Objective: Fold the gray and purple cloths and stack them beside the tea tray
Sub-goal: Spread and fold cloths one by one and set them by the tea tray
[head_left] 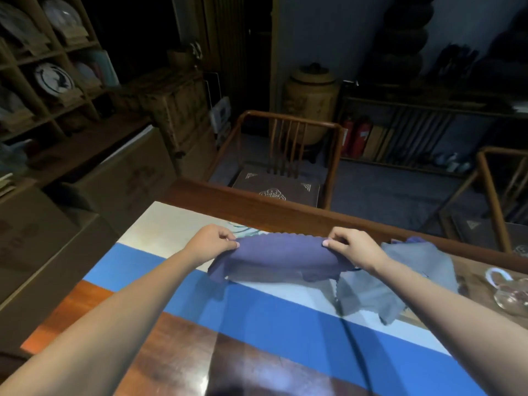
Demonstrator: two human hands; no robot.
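A purple cloth (278,257) with a scalloped far edge is stretched between both hands just above the table runner. My left hand (213,241) pinches its left corners and my right hand (350,247) pinches its right corners. The cloth looks doubled over, its lower layer sagging onto the runner. To the right lies a crumpled gray cloth (400,281), flat on the table, partly under my right wrist. A second bit of purple fabric (415,240) peeks out behind the gray cloth. The tea tray cannot be made out with certainty.
A blue and pale runner (257,318) crosses the wooden table (177,358). A clear glass pitcher (511,292) stands at the right edge. A dark cable (350,332) runs across the runner. Two wooden chairs (288,158) sit beyond the table's far rim.
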